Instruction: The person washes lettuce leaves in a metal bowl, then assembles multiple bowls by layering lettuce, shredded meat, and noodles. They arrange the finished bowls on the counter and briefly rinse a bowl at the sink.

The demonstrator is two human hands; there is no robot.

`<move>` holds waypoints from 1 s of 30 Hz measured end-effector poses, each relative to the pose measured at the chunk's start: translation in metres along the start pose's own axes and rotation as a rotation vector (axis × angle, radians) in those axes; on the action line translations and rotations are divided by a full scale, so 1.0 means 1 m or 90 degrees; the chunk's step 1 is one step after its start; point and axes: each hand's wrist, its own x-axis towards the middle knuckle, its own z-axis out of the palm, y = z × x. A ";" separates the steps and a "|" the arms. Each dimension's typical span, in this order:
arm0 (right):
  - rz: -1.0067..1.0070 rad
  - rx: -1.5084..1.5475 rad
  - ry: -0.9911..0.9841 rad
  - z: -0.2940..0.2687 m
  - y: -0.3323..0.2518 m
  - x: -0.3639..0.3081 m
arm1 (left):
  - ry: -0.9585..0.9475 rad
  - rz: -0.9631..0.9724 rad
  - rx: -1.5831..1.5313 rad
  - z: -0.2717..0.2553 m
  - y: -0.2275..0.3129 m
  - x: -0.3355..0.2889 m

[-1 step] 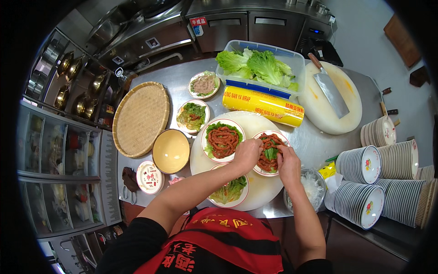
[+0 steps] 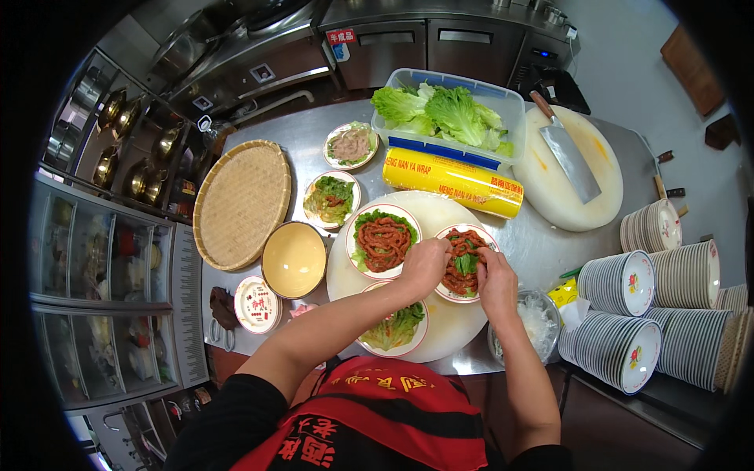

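Both hands work over a white, red-rimmed plate (image 2: 446,296) on the right part of a round white cutting board (image 2: 459,334). Red-brown meat strips (image 2: 458,279) lie on it with green leaves (image 2: 466,264) in the middle. My left hand (image 2: 425,264) pinches at the strips from the left, and my right hand (image 2: 497,282) does so from the right; the fingertips partly hide what they grip. Left of them sits a second plate of meat strips (image 2: 386,242) on lettuce. Nearer me, a plate of shredded lettuce (image 2: 397,328) is partly covered by my left forearm.
Beyond the board lie a yellow wrap roll box (image 2: 452,182) and a clear lettuce bin (image 2: 518,129). A cleaver (image 2: 571,161) rests on another board (image 2: 542,192). Plate stacks (image 2: 609,349) stand right, beside a bowl of white shreds (image 2: 534,323). A woven tray (image 2: 242,206) and cream bowl (image 2: 294,259) sit left.
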 end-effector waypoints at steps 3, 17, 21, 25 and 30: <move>0.026 -0.051 -0.012 -0.004 -0.004 0.002 | 0.034 0.040 -0.020 -0.001 -0.004 -0.003; 0.053 -0.104 -0.042 -0.017 -0.011 -0.008 | 0.192 0.052 -0.105 -0.056 -0.056 0.018; 0.078 -0.041 -0.056 -0.034 -0.008 -0.022 | 0.197 -0.084 0.063 -0.109 -0.171 0.052; 0.088 -0.004 -0.072 -0.037 -0.010 -0.024 | 0.061 -0.098 0.234 -0.119 -0.231 0.064; 0.099 0.016 -0.056 -0.039 -0.018 -0.024 | 0.033 -0.047 0.323 -0.104 -0.243 0.073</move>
